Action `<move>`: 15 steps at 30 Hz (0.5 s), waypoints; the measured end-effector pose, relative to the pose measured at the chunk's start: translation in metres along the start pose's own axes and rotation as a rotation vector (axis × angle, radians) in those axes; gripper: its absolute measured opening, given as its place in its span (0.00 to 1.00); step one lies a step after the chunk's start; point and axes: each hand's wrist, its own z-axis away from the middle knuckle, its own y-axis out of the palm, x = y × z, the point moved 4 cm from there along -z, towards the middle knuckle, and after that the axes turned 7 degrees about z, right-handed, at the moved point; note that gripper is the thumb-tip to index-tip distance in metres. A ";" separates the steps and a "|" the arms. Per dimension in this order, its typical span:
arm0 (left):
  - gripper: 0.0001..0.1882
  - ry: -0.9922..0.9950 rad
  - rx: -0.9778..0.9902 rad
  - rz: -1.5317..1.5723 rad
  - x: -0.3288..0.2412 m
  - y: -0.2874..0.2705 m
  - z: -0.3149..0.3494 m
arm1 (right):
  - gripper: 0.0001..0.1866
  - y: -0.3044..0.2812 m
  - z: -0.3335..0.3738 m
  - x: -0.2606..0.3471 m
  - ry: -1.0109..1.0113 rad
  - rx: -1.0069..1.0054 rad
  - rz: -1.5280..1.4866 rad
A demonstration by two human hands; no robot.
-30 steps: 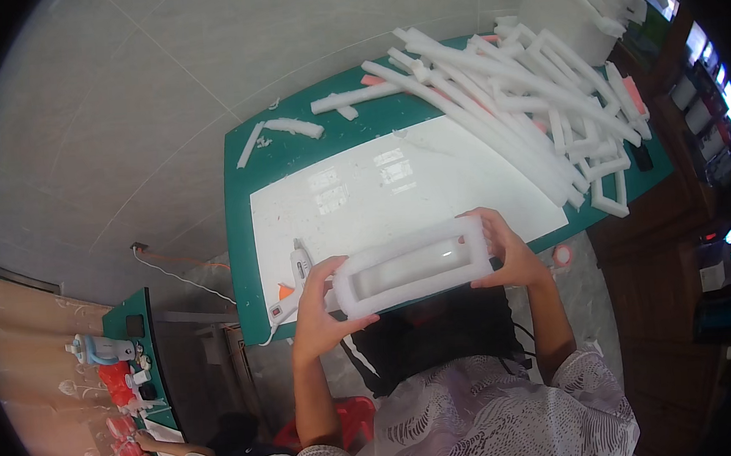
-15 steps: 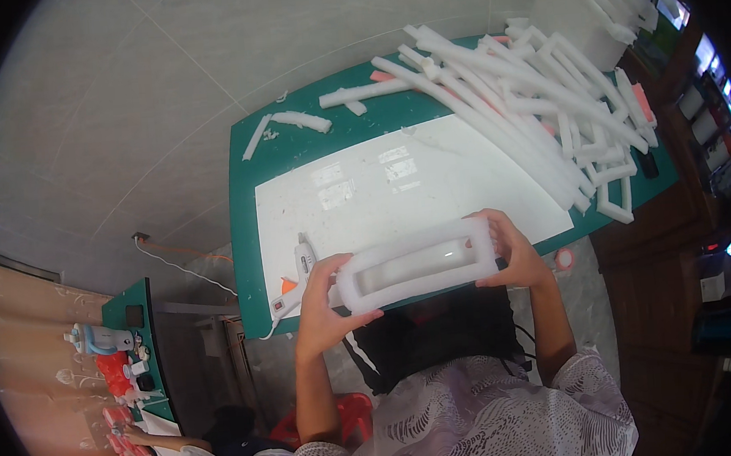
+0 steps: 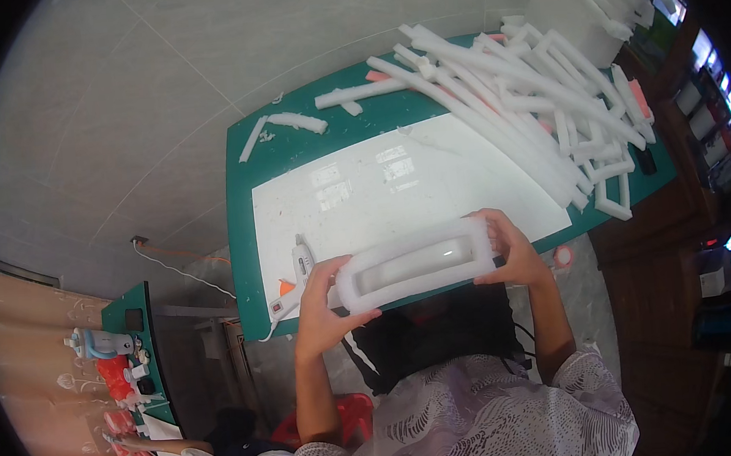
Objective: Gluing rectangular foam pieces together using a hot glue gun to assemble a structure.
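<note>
Between my two hands is a white foam frame, a long rectangle with an open middle, held over the near edge of the table. My left hand grips its left end, thumb along the near side. The right end is clasped by my right hand, fingers behind and thumb toward me. Through the frame's opening a smooth, pale, shiny surface shows; I cannot tell what it belongs to. Left of the frame, a white glue gun lies on the white board.
A heap of white foam strips and frames covers the far right of the green table. Foam scraps lie far left. A power strip sits by the near left edge. At lower left, another person's arm reaches over a side table.
My hands and the foam frame stay almost in place; the view has shifted slightly. The other person's arm at lower left has moved a little outward.
</note>
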 end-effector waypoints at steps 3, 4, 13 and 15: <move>0.46 0.027 0.003 -0.034 -0.001 0.000 0.000 | 0.50 0.001 0.000 0.001 0.010 -0.007 -0.011; 0.46 0.022 0.001 -0.029 -0.001 0.001 0.000 | 0.50 0.001 0.000 0.001 0.004 -0.012 -0.014; 0.44 0.020 -0.020 -0.041 -0.006 0.001 0.001 | 0.49 0.001 0.000 0.000 0.036 -0.017 -0.005; 0.44 0.020 -0.022 -0.049 -0.006 0.000 0.001 | 0.49 0.001 0.000 0.000 0.039 -0.012 -0.004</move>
